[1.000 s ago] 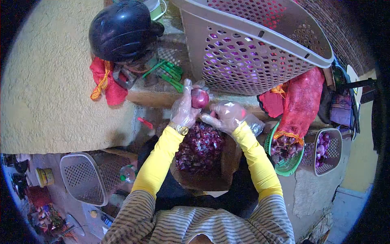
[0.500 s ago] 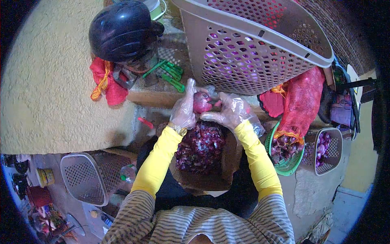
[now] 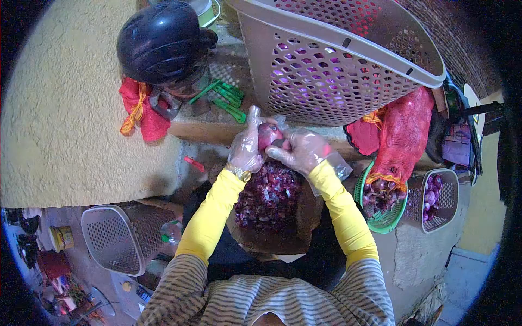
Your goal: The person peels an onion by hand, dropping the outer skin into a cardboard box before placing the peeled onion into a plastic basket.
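My left hand (image 3: 246, 145), in a clear plastic glove, is closed around a red onion (image 3: 267, 133), its thumb pointing up beside it. My right hand (image 3: 305, 152), also gloved, is closed at the onion's right side, thumb against it. Red shows through that glove, apparently the handle of a small red-handled tool (image 3: 326, 149); its working end is hard to make out. A dark patch lies on the onion near my right thumb. Below both hands, a box (image 3: 312, 217) between my legs holds a heap of purple onion skins (image 3: 267, 198).
A big perforated basket (image 3: 337, 81) with onions stands ahead. To the right are a red mesh sack (image 3: 405, 136), a green basket (image 3: 387, 221) of onions and a smaller basket (image 3: 455, 201). Another basket (image 3: 111, 239) lies left. A black helmet (image 3: 160, 43) sits by green plastic pieces (image 3: 231, 103).
My right hand has moved slightly left, closing in on the onion, and its thumb now presses on the onion's lower right side. The onion has turned a little in my left hand.
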Tool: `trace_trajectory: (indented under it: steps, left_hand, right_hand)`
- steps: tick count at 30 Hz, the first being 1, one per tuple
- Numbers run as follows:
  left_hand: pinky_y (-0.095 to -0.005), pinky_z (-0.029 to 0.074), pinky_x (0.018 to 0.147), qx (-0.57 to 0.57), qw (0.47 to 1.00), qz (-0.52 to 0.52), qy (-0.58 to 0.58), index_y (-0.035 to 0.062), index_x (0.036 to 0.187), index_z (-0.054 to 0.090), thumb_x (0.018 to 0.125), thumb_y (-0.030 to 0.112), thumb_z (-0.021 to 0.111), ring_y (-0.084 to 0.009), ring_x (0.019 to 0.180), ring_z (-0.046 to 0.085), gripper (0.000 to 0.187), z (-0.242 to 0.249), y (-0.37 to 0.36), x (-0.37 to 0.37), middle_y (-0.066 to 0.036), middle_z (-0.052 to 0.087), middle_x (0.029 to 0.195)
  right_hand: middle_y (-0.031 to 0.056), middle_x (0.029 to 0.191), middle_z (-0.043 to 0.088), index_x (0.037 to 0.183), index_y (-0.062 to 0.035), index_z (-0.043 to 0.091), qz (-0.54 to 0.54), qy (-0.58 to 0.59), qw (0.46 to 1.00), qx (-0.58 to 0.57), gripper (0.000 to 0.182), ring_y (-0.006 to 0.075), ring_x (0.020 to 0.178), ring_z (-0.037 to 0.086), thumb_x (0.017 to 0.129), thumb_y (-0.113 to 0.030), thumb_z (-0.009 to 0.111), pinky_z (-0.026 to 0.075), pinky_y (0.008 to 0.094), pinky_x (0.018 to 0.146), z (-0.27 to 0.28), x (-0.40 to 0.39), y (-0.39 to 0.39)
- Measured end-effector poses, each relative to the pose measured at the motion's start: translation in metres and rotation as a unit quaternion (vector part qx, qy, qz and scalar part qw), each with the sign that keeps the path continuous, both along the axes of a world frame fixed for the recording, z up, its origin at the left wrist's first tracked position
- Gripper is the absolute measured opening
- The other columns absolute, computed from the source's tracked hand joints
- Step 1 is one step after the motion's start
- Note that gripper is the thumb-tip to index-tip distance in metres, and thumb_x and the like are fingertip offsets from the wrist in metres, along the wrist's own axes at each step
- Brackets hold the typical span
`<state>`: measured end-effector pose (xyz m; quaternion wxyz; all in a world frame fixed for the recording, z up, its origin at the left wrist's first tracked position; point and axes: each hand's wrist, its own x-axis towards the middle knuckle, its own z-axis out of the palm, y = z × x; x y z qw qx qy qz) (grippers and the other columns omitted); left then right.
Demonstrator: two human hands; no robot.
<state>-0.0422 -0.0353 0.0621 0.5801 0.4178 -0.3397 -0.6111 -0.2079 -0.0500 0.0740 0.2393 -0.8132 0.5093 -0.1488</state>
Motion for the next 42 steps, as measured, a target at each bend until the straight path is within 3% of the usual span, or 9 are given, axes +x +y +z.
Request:
trace_trajectory:
  steps: [2, 3, 7, 9, 15, 27, 34, 36, 42]
  left_hand:
    - [-0.0357, 0.057, 0.087, 0.006, 0.998, -0.040, 0.049, 0.0069, 0.130, 0.035, 0.089, 0.032, 0.061, -0.0214, 0.095, 0.068, 0.055, -0.036, -0.006, 0.009, -0.012, 0.067, 0.111]
    - [-0.0384, 0.056, 0.094, 0.013, 0.992, -0.080, 0.098, 0.0081, 0.160, 0.005, 0.080, -0.002, 0.077, -0.0238, 0.105, 0.067, 0.108, -0.036, -0.009, 0.014, -0.014, 0.064, 0.124]
    - [-0.0369, 0.056, 0.093, 0.200, 0.934, -0.143, 0.259, 0.0050, 0.155, 0.024, 0.093, 0.020, 0.072, -0.0237, 0.102, 0.069, 0.080, -0.023, -0.016, 0.029, -0.014, 0.066, 0.121]
    - [-0.0354, 0.056, 0.093, -0.128, 0.967, -0.055, -0.215, 0.0026, 0.140, 0.045, 0.104, 0.047, 0.049, -0.0232, 0.099, 0.070, 0.057, -0.017, 0.002, 0.019, -0.013, 0.067, 0.119]
    - [-0.0336, 0.057, 0.081, 0.091, 0.994, -0.042, 0.031, 0.0056, 0.094, 0.064, 0.098, 0.066, 0.045, -0.0185, 0.083, 0.067, 0.064, -0.016, -0.011, 0.003, -0.011, 0.069, 0.098]
    - [-0.0457, 0.056, 0.086, -0.216, 0.794, -0.042, -0.567, 0.0050, 0.159, 0.003, 0.082, 0.025, 0.079, -0.0384, 0.098, 0.069, 0.110, -0.046, -0.003, 0.030, -0.018, 0.068, 0.120]
    - [-0.0439, 0.054, 0.093, -0.027, 0.950, -0.077, -0.301, 0.0000, 0.156, 0.021, 0.092, 0.045, 0.066, -0.0347, 0.106, 0.068, 0.090, -0.022, -0.004, 0.023, -0.019, 0.065, 0.127]
    - [-0.0421, 0.053, 0.099, 0.173, 0.960, -0.097, 0.197, -0.0006, 0.148, 0.039, 0.100, 0.058, 0.047, -0.0314, 0.109, 0.068, 0.076, -0.025, -0.018, 0.022, -0.018, 0.063, 0.131]
    - [-0.0410, 0.054, 0.097, -0.074, 0.975, -0.072, -0.194, 0.0008, 0.136, 0.053, 0.101, 0.066, 0.033, -0.0285, 0.105, 0.069, 0.077, -0.047, -0.008, 0.032, -0.016, 0.065, 0.127]
  right_hand:
    - [0.0130, 0.074, 0.069, 0.091, -0.0086, 0.072, 0.013, 0.015, 0.999, -0.028, 0.061, 0.0327, 0.068, 0.068, 0.079, -0.068, 0.069, 0.053, 0.0447, 0.065, 0.002, 0.001, 0.001]
    - [0.0113, 0.072, 0.069, 0.092, -0.0088, 0.072, 0.026, 0.030, 0.998, -0.055, 0.060, 0.0302, 0.066, 0.068, 0.079, -0.067, 0.070, 0.052, 0.0433, 0.063, 0.003, 0.001, 0.001]
    - [0.0115, 0.073, 0.069, 0.086, -0.0095, 0.071, 0.074, 0.106, 0.991, -0.045, 0.061, 0.0302, 0.067, 0.068, 0.077, -0.070, 0.071, 0.052, 0.0438, 0.063, 0.004, 0.000, 0.000]
    - [0.0120, 0.074, 0.069, 0.085, -0.0088, 0.070, 0.018, 0.045, 0.999, 0.006, 0.068, 0.0306, 0.068, 0.069, 0.069, -0.075, 0.074, 0.053, 0.0436, 0.064, 0.008, 0.000, -0.001]
    - [0.0146, 0.080, 0.071, 0.089, -0.0082, 0.070, -0.034, -0.015, 0.999, -0.025, 0.077, 0.0356, 0.072, 0.069, 0.061, -0.079, 0.076, 0.054, 0.0471, 0.066, 0.007, -0.002, -0.003]
    - [0.0152, 0.075, 0.069, 0.089, -0.0070, 0.071, -0.006, 0.013, 1.000, -0.011, 0.060, 0.0362, 0.070, 0.069, 0.083, -0.066, 0.066, 0.053, 0.0471, 0.065, -0.003, 0.005, 0.002]
    - [0.0135, 0.072, 0.069, 0.084, -0.0094, 0.070, 0.099, 0.072, 0.989, -0.078, 0.060, 0.0351, 0.067, 0.067, 0.084, -0.069, 0.063, 0.053, 0.0471, 0.064, -0.001, -0.002, -0.001]
    - [0.0114, 0.071, 0.069, 0.084, -0.0110, 0.070, 0.149, 0.095, 0.981, -0.084, 0.062, 0.0324, 0.066, 0.068, 0.083, -0.072, 0.062, 0.053, 0.0453, 0.063, -0.014, -0.005, -0.002]
    - [0.0049, 0.070, 0.069, 0.096, -0.0126, 0.070, 0.040, 0.064, 0.996, -0.050, 0.067, 0.0279, 0.066, 0.069, 0.072, -0.075, 0.070, 0.053, 0.0416, 0.061, 0.000, -0.003, 0.001]
